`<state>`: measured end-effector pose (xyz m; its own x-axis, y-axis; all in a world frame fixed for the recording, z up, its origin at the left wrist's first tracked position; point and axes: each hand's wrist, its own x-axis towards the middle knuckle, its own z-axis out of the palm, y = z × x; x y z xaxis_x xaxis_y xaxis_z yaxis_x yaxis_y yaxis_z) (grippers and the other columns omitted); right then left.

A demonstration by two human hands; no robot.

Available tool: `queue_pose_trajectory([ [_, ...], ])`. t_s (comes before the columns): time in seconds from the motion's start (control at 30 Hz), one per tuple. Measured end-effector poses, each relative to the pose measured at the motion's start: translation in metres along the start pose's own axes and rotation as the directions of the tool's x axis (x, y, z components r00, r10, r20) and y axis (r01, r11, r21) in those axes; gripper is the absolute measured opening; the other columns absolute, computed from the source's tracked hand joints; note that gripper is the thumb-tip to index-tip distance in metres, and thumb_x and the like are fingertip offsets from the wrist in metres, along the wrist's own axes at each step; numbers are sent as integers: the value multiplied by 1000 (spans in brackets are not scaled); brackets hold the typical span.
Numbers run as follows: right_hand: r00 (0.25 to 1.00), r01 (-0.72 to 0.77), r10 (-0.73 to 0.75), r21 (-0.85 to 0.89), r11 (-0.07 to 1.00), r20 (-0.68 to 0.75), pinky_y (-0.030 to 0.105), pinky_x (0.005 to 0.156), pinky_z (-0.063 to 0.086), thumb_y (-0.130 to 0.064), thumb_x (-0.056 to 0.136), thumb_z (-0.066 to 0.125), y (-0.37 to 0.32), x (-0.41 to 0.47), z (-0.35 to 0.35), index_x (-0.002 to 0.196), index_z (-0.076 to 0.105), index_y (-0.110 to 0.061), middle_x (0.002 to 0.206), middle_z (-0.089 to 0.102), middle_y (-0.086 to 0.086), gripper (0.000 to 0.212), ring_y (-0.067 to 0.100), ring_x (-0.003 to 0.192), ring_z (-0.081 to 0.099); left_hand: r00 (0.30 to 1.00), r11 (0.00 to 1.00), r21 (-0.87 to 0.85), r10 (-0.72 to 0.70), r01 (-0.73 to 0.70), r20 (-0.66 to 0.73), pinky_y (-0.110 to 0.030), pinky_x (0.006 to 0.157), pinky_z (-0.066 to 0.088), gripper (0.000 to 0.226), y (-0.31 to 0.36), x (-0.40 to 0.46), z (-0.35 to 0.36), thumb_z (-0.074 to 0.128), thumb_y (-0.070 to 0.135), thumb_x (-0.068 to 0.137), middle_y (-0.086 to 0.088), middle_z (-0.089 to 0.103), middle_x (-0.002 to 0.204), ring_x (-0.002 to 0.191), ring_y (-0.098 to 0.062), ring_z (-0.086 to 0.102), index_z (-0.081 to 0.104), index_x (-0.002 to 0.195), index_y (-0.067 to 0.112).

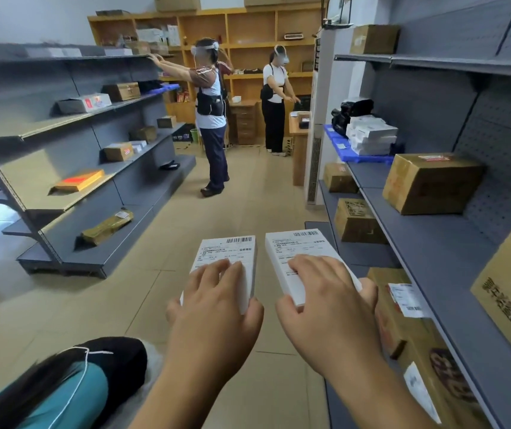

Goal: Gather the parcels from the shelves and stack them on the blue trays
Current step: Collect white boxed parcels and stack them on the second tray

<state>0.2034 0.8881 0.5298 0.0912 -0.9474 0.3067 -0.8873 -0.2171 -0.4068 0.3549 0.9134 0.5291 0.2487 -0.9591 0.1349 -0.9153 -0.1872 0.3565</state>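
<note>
My left hand [217, 301] grips a white parcel [231, 252] with a shipping label, fingers on top and thumb at its side. My right hand [328, 301] grips a second white labelled parcel [297, 246] the same way. Both parcels are held flat over the aisle floor in front of me. A blue tray [345, 153] sits on the right shelf further down the aisle, with white boxes [371, 137] and a black bundle [351, 111] stacked on it. Another blue tray [163, 88] lies on the left shelf unit near a person.
Grey shelves line both sides of the aisle. Brown cartons [430, 182] stand on the right shelves close to my hands, and several parcels [118, 151] lie on the left shelves. Two people [211, 116] [274, 97] work at the far end, before wooden shelving [248, 29].
</note>
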Motion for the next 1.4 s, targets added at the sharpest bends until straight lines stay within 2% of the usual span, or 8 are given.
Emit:
queue_pose_trajectory([
  [0.3, 997, -65, 64, -26, 998, -41, 58, 103, 32, -43, 82, 44, -23, 93, 38, 129, 57, -37, 133, 56, -24, 49, 3, 131, 41, 998, 997, -31, 68, -68, -3, -47, 115, 29, 54, -32, 114, -2, 42, 52, 97, 22, 22, 162, 150, -6, 10, 30, 150, 45],
  [0.6, 996, -87, 86, -28, 996, -36, 53, 105, 30, -45, 85, 44, -20, 166, 69, 134, 54, -38, 138, 53, -23, 50, 3, 134, 38, 992, 993, -22, 120, -120, 23, -46, 113, 31, 56, -37, 200, 15, 43, 52, 96, 22, 25, 162, 150, -5, 12, 32, 150, 44],
  [1.0, 993, -92, 95, 49, 995, -71, 57, 105, 33, -44, 82, 48, 28, 285, 98, 131, 58, -36, 136, 56, -23, 50, 1, 133, 38, 993, 993, -1, 117, -117, -1, -44, 111, 31, 53, 11, 317, 53, 43, 52, 96, 24, 26, 161, 149, -5, 13, 32, 148, 45],
  [1.13, 994, -66, 70, 48, 997, -82, 56, 102, 35, -45, 81, 47, 45, 329, 100, 128, 60, -36, 133, 58, -22, 49, 4, 131, 42, 995, 995, 4, 101, -101, -8, -44, 109, 32, 52, 31, 353, 65, 43, 53, 96, 24, 25, 160, 149, -4, 13, 32, 147, 46],
  [1.4, 998, -26, 28, 41, 999, -56, 50, 106, 29, -47, 84, 44, 63, 399, 113, 133, 55, -37, 138, 53, -24, 51, 1, 136, 36, 997, 997, 10, 83, -83, -8, -45, 111, 31, 55, 47, 421, 84, 43, 53, 96, 23, 26, 161, 150, -5, 13, 32, 149, 44],
])
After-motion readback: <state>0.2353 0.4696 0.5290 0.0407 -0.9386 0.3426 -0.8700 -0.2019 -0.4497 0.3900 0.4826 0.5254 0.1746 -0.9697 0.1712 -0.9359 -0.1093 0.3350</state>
